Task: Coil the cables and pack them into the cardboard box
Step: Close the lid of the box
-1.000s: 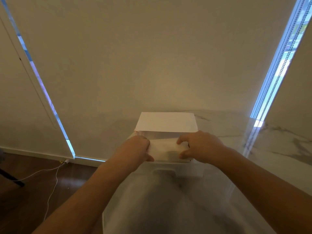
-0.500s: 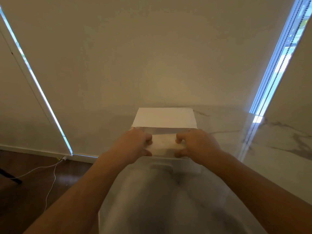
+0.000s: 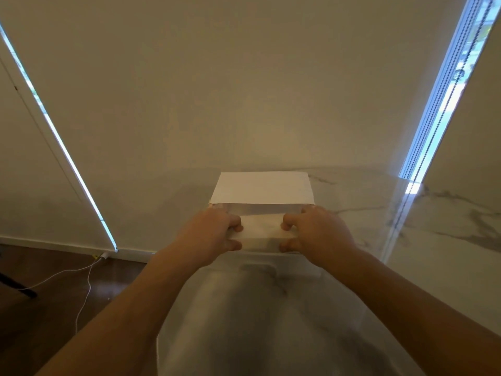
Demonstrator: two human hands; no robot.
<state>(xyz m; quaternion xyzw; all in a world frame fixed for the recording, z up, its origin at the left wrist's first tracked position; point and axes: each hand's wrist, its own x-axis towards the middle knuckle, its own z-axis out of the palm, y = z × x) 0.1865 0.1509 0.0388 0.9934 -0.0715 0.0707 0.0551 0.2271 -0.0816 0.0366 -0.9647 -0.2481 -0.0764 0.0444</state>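
**Both hands on a white box at the table's far end**

Marble-patterned, glossy table runs up to a pale roller blind; daylight shows in narrow strips at both blind edges; dark wood floor at left carries a thin white cable trailing from the skirting. Cardboard box, white, sits at the table's far end, rear flap upright; left hand and right hand grip the near flap, fingers curled over its edge, thumbs beneath; the box interior is hidden, so any contents cannot be made out.
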